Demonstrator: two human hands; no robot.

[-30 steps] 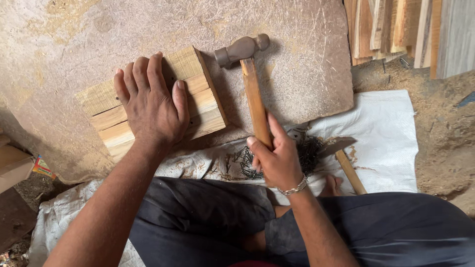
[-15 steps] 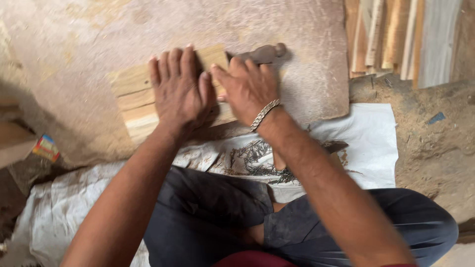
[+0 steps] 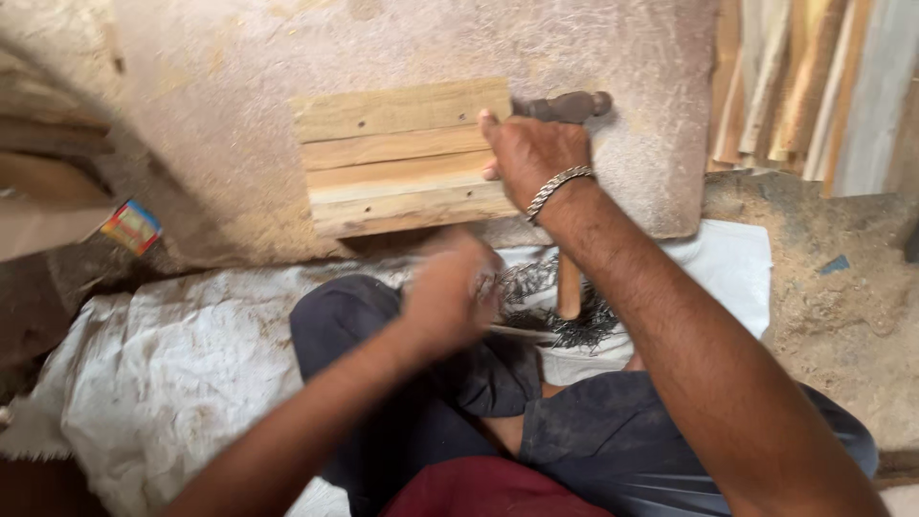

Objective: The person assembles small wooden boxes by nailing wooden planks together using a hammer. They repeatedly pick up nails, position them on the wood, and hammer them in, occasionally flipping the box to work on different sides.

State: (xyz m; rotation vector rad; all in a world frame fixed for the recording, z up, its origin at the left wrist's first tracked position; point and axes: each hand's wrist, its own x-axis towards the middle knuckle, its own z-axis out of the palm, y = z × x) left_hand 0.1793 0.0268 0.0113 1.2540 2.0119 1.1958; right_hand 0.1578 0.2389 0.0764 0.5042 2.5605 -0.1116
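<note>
Head view has us looking straight down at a slatted wooden panel (image 3: 402,158) lying flat on a rough stone slab (image 3: 239,115). Our right hand (image 3: 531,153) sits at the panel's right edge, fingers (image 3: 490,124) curled loosely against the wood and grasping nothing we can see. A hammer (image 3: 567,107) lies just past that hand, its head on the slab and its wooden handle running down under the wrist toward our lap. Our left hand (image 3: 448,297) is blurry, low over a pile of dark nails (image 3: 555,311) on the white sack cloth (image 3: 163,373), and we can't tell if those fingers are clenched on anything. Wooden strips (image 3: 795,86) lean at the upper right, and a small colourful box (image 3: 132,226) sits at the left.
</note>
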